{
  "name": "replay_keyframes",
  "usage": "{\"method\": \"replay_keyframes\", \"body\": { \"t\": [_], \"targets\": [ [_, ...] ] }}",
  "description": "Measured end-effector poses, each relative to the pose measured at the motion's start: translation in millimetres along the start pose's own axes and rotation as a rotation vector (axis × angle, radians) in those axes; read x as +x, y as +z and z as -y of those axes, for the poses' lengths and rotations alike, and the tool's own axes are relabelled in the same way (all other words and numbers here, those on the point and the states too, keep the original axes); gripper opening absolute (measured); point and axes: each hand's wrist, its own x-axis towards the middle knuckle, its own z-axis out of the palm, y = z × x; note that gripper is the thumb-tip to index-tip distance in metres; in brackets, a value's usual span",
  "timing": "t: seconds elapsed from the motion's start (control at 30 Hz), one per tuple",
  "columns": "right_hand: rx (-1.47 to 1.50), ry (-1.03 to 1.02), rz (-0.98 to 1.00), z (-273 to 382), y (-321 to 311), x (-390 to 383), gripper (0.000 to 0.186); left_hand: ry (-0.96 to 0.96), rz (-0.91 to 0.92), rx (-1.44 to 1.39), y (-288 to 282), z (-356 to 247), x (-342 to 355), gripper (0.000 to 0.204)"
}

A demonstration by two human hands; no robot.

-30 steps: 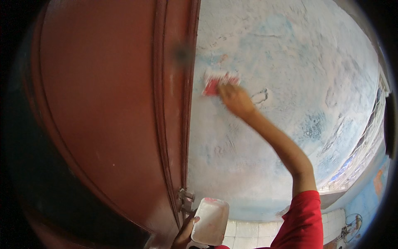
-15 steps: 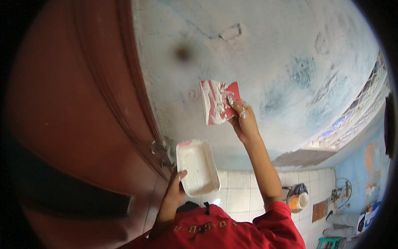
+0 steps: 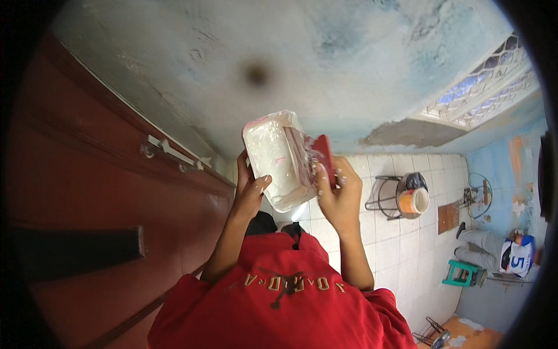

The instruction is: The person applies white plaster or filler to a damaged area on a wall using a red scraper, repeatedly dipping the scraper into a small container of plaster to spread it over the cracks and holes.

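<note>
My left hand (image 3: 252,195) holds a white rectangular tub (image 3: 250,144) by its left side, thumb over the rim. White putty coats the inside of the tub. In my right hand (image 3: 342,195) is a red flat putty spreader (image 3: 323,150), its wide blade dipped into the right side of the tub. White smears cover part of the blade, and white specks dot my right fingers. Behind the tub's inner edge, the lower part of the blade is hard to make out.
Ahead rises a patchy pale-blue wall (image 3: 232,46), with a grilled window (image 3: 476,96) at right. A brown door (image 3: 99,151) stands left. On the tiled floor, a stool (image 3: 383,198) stands by an orange-white bucket (image 3: 412,202). Another person (image 3: 511,256) is near a green stool (image 3: 460,273).
My right hand has brought the spreader down from in front of the wall into the tub. The tub has risen in my left hand. The view has shifted, showing more floor.
</note>
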Motion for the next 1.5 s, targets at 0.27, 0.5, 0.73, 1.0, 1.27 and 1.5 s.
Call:
{"method": "replay_keyframes", "body": {
  "t": [0.27,0.5,0.73,1.0,1.27,1.5],
  "targets": [
    [-0.377,-0.160,-0.018,-31,-55,-27,0.027,0.131,0.126,0.066,72,61,-21,0.088],
    [-0.442,0.030,0.091,-68,-94,-46,0.021,0.078,0.049,0.044,104,113,-29,0.083],
    [-0.335,0.101,0.144,-86,-98,-51,0.014,-0.009,0.089,-0.047,110,138,-21,0.078],
    [-0.256,0.222,0.184,-81,-104,-10,0.015,-0.168,0.239,-0.168,108,156,10,0.085],
    [-0.253,0.122,0.133,-95,-103,22,0.012,-0.117,0.351,-0.144,116,150,61,0.079],
    [-0.270,0.195,0.188,-136,-85,45,0.017,-0.156,0.413,-0.086,114,156,103,0.078]
  ]
}}
